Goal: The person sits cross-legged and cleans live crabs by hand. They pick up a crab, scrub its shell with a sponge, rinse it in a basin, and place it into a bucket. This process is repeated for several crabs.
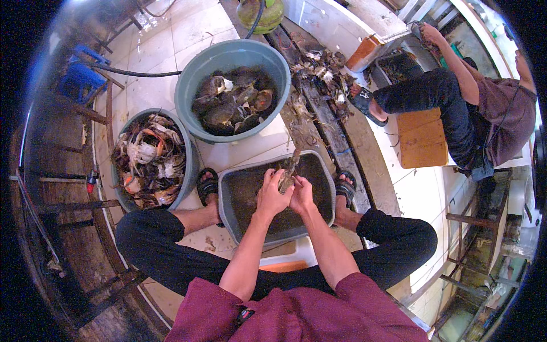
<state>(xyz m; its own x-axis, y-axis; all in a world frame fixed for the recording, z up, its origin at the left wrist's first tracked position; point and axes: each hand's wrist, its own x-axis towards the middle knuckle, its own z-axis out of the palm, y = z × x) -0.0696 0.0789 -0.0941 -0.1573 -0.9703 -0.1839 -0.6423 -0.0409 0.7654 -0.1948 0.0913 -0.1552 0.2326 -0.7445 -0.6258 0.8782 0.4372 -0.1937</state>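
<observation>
Over a grey plastic tub [234, 233] of murky brown water, both hands meet on a small brownish crab [286, 183]. My left hand [273, 191] wraps around its body, with the thumb and fingers on the shell. My right hand [302, 197] pinches its right side, fingertips close to those of the left. Some of the crab's legs stick up past the fingers towards the far rim. The underside of the crab is hidden by the hands. The tub stands on the floor between my sandalled feet.
A round basin [184, 92] beyond holds several whole crabs in dark water. Another basin [193, 164] at left is heaped with crabs and crab pieces. Crab scraps [322, 77] litter the floor near a green gas cylinder [261, 17]. At right, a co-worker [504, 111] sits by a wooden stool [422, 137].
</observation>
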